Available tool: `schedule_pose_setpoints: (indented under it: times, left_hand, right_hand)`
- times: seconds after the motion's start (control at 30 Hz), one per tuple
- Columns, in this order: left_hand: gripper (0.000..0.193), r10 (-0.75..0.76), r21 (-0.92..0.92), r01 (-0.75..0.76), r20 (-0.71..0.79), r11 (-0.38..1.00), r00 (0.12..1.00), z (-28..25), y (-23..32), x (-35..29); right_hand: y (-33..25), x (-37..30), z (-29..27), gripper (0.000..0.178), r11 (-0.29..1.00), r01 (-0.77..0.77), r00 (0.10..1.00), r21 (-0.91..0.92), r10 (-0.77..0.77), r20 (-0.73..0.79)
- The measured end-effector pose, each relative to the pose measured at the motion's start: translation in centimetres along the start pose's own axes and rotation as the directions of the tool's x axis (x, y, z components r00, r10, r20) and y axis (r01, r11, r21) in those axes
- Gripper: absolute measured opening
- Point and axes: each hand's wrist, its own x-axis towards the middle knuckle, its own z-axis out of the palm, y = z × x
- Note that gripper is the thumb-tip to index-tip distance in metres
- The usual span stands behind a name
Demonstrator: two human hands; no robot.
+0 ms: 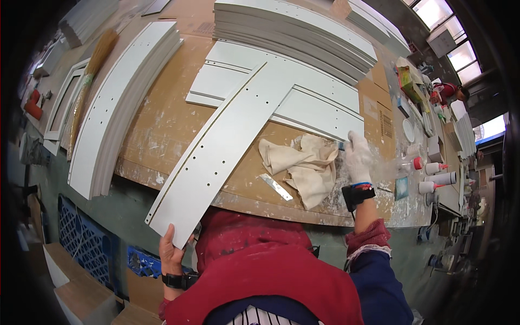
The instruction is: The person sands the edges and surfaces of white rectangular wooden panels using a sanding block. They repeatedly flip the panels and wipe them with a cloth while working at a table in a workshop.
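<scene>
A long white panel (216,146) with small drilled holes and a groove along one edge lies slantwise, its far end resting on other white panels (325,114). My bare left hand (172,252) grips its near end, which juts past the table edge. My right hand (357,157), in a white knit glove, is closed beside a crumpled beige cloth (309,165). A small bluish tip (341,146) shows at its fingers; what it belongs to is hidden. A flat metal strip (276,187) lies left of the cloth.
Stacks of white panels stand at left (108,114) and at the back (292,32). A straw brush (97,59) lies far left. To the right are a clear bottle with a red cap (401,165) and white squeeze bottles (436,169). Blue crates (84,238) stand below.
</scene>
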Motion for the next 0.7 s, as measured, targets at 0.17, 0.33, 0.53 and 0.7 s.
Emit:
schedule_pose_setpoints:
  times: [0.17, 0.33, 0.53, 0.7]
  left_hand:
    - [0.039, -0.057, -0.090, 0.056, -0.002, 0.994, 0.998, -0.7, 0.1, 0.7]
    - [0.037, -0.120, -0.127, 0.116, -0.024, 0.985, 0.992, -1.2, 0.1, 0.5]
    - [0.039, -0.122, -0.136, 0.113, -0.060, 0.984, 0.991, -1.5, -0.4, 0.5]
    - [0.041, -0.130, -0.134, 0.125, -0.034, 0.983, 0.991, -1.9, -0.4, 0.8]
  right_hand:
    - [1.0, 0.2, 0.3, 0.035, 0.977, 0.019, 0.977, -0.212, 0.027, 0.213]
    - [2.8, -1.1, 1.4, 0.037, 0.997, 0.077, 0.985, 0.000, -0.076, 0.153]
    - [0.0, 1.9, 0.0, 0.034, 0.568, -0.317, 0.948, 0.760, 0.173, 0.267]
    - [-2.4, 9.6, 0.2, 0.028, 0.754, -0.069, 0.975, 0.654, -0.088, 0.204]
